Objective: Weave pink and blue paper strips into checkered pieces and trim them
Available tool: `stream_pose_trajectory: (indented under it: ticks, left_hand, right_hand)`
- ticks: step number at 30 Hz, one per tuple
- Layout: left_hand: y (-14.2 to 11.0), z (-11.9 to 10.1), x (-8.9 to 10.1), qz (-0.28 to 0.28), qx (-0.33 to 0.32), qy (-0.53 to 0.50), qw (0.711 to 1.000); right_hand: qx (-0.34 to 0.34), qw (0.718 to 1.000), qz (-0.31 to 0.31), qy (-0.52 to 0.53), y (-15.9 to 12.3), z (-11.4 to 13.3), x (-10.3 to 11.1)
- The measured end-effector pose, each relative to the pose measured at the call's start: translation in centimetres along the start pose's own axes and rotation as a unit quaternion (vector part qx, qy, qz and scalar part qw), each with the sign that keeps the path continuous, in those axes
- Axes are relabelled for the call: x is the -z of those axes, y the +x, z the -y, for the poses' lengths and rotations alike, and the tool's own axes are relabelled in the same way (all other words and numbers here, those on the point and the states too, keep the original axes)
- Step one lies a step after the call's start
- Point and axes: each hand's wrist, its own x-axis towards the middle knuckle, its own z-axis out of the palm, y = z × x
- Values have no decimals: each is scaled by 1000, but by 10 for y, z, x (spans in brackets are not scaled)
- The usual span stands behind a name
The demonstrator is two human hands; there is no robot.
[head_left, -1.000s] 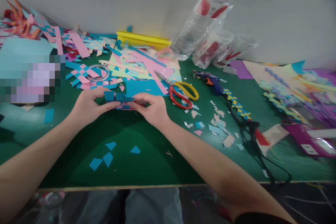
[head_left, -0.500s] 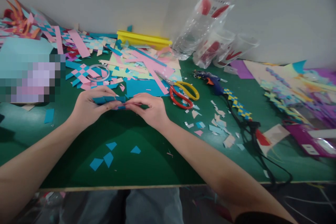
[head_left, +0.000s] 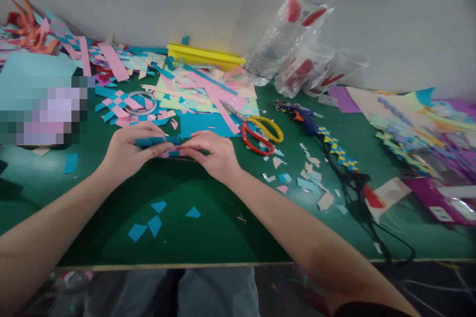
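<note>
Between my hands is a piece of woven paper strips (head_left: 171,140) in blue and pink, held just above the green table. My left hand (head_left: 130,147) is closed round its left part, with the thumb along the front and blue paper showing between the fingers. At its right end, the thumb and fingertips of my right hand (head_left: 213,151) pinch the paper; a thin pink edge shows below them. My fingers hide much of the piece. A blue paper sheet (head_left: 208,124) lies right behind my hands, and scissors (head_left: 256,131) with red and yellow handles lie to the right.
Paper strips and woven scraps (head_left: 115,62) heap up at the back left, near a tape roll (head_left: 140,103) and a yellow tray (head_left: 206,55). Rightward lie a glue gun (head_left: 307,121) with its cord and stacked plastic cups (head_left: 301,67). Blue offcuts (head_left: 154,226) lie near the front edge.
My hands stay nearly in place on the woven paper. Its lower edge below the fingers now shows more pink. The whole view has shifted very slightly.
</note>
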Motion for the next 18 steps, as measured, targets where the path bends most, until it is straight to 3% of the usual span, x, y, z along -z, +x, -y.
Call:
stream_pose_trajectory:
  ticks: [3,6,10,15,18]
  left_hand:
    - [1,2,1,-14,27,-12,999]
    - [3,9,3,-20,65,-33,997]
    - [7,14,4,-68,130,-71,987]
    - [9,9,3,4,110,-98,989]
    - [8,8,2,10,102,-83,991]
  right_hand:
    - [-13,1000,-17,10,0,-2,0]
    - [-73,996,-35,22,1,-4,2]
    - [-122,991,-53,26,2,-5,5]
    - [-92,995,-35,22,1,-7,4]
    - [-54,998,-16,9,0,-8,2]
